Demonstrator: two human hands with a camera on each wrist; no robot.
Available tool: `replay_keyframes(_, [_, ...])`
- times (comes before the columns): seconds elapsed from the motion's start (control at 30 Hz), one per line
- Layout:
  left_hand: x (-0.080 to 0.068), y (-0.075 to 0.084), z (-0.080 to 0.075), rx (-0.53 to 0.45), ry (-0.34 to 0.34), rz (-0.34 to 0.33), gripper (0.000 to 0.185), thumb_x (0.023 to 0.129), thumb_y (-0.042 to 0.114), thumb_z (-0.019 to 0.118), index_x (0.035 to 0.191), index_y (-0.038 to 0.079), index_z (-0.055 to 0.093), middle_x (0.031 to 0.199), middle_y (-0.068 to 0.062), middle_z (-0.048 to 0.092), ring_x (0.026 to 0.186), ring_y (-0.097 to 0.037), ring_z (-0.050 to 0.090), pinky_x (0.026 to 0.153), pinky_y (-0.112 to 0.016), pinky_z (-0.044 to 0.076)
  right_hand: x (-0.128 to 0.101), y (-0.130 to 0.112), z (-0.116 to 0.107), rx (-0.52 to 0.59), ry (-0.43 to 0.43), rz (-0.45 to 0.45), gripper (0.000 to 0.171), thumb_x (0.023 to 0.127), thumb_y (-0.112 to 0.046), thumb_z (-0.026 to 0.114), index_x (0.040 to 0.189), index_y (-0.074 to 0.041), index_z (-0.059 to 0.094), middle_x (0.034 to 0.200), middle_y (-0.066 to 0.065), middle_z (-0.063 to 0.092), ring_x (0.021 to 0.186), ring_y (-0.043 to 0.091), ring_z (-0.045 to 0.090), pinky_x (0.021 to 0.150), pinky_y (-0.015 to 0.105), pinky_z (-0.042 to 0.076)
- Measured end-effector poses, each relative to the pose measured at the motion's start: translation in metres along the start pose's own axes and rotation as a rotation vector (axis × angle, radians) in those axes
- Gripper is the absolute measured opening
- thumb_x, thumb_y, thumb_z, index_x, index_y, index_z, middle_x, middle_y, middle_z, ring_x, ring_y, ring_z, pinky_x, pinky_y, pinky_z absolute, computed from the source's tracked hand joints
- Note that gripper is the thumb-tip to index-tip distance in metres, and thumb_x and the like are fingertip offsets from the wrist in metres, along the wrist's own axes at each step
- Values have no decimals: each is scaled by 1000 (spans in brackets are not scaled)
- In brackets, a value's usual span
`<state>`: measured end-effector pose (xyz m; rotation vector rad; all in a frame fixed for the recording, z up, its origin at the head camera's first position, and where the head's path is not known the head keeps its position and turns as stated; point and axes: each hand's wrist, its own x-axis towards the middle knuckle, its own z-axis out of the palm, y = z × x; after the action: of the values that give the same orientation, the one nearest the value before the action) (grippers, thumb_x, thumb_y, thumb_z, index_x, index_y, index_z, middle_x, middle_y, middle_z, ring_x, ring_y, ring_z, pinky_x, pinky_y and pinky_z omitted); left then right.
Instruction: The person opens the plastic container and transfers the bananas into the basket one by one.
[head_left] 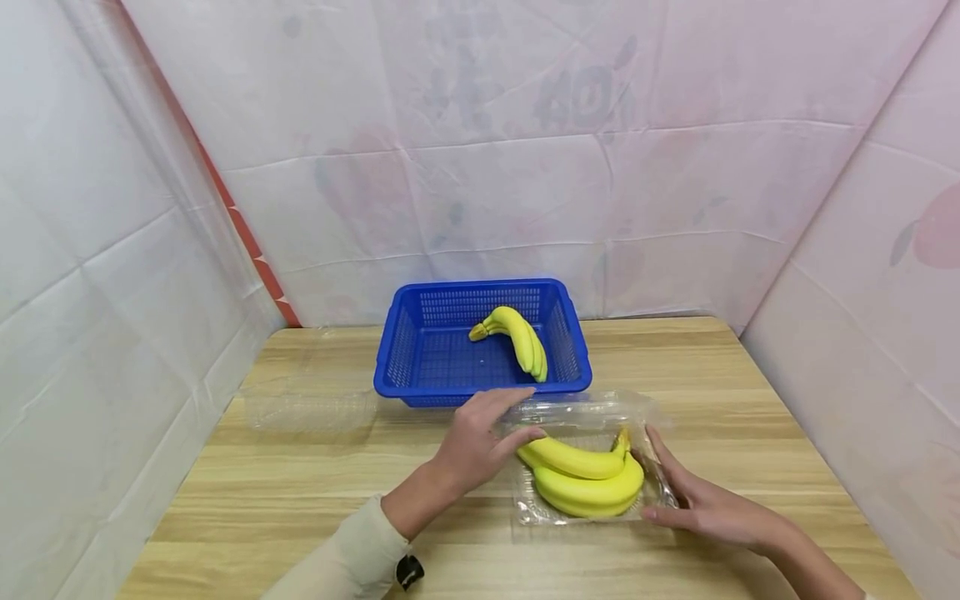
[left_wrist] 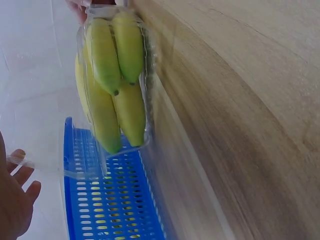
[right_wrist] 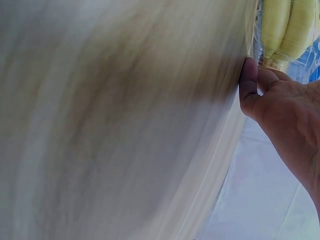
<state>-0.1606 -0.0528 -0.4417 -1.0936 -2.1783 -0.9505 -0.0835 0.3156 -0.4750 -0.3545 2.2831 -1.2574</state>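
A clear plastic clamshell box (head_left: 528,510) with its lid (head_left: 592,410) raised at the back stands on the table near the front. Inside lies a bunch of yellow bananas (head_left: 588,493), stem toward the right; their greenish tips face the left wrist camera. My left hand (head_left: 474,440) is at the lid's left end, fingers extended and thumb apart, fingertips at the plastic edge in the left wrist view. At the box's right side, my right hand (head_left: 708,507) holds the wall, thumb at the front corner and fingers farther back.
Behind the box is a blue plastic basket (head_left: 442,392) containing another bunch of bananas (head_left: 517,337). Another clear plastic container (head_left: 311,411) sits on the table's left side. Pale printed sheets (head_left: 487,192) hang around the wooden table (head_left: 300,492) at the back and sides.
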Motion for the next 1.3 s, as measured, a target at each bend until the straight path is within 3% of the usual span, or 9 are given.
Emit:
replay_keyframes(0.13, [-2,-3,2,-36,8,-39,58,103,52,63,134,5,71,128,-8,79,117,-23,77,103,-33,61,-2,3,-2,11,-7,-1,105,106,-29,65,165,-48,-20,177,14,-28,141,-25,-5,111,4,14])
replay_keyframes(0.23, [-4,-4,4,-67,12,-65,61,104,55,57,133,4,71,128,-9,79,117,-23,76,103,-33,61,-3,3,-4,12,-18,14,105,106,-29,65,165,-49,-20,177,14,-27,158,8,-10,111,4,16])
replay_keyframes(0.37, [-5,-6,5,-110,18,-93,63,105,56,53,134,4,71,129,-10,78,120,-25,75,104,-34,61,-4,1,-7,22,-38,27,106,106,-28,64,166,-46,-22,176,14,-28,158,46,-15,109,3,18])
replay_keyframes(0.5, [-7,-7,5,-154,30,-131,60,104,53,56,134,3,70,130,-12,77,123,-27,74,105,-36,61,-5,0,-8,42,-53,31,107,106,-27,64,167,-40,-24,175,12,-31,157,51,-18,108,2,17])
replay_keyframes(0.83, [-17,-2,8,-184,4,-295,43,101,32,74,136,8,71,132,-9,76,124,-26,73,105,-39,61,-6,4,-8,63,-45,27,107,106,-27,65,164,-49,-22,176,10,-30,158,30,-17,109,2,14])
replay_keyframes(0.97, [-20,1,11,-220,2,-373,39,101,28,73,136,8,72,132,-9,76,124,-26,73,105,-41,61,-8,5,-10,60,-40,17,108,105,-25,66,165,-48,-21,177,12,-29,158,32,-15,109,2,17])
replay_keyframes(1.07, [-21,3,14,-267,-5,-443,38,103,28,72,136,9,73,133,-9,77,122,-26,74,102,-39,63,-9,8,-11,69,-38,3,107,105,-24,66,166,-47,-20,177,15,-28,157,7,-8,109,2,18])
replay_keyframes(1.2, [-22,5,19,-358,-23,-536,39,104,29,71,137,8,72,135,-10,76,120,-27,75,97,-34,64,-12,11,-14,71,-31,2,106,105,-24,66,167,-46,-18,176,17,-27,134,-32,1,108,2,19])
replay_keyframes(1.3, [-21,8,24,-429,-34,-600,40,105,32,70,138,9,72,136,-10,76,118,-27,76,96,-31,64,-14,14,-18,59,-28,5,106,105,-24,66,168,-43,-18,177,18,-24,133,-33,4,108,3,22])
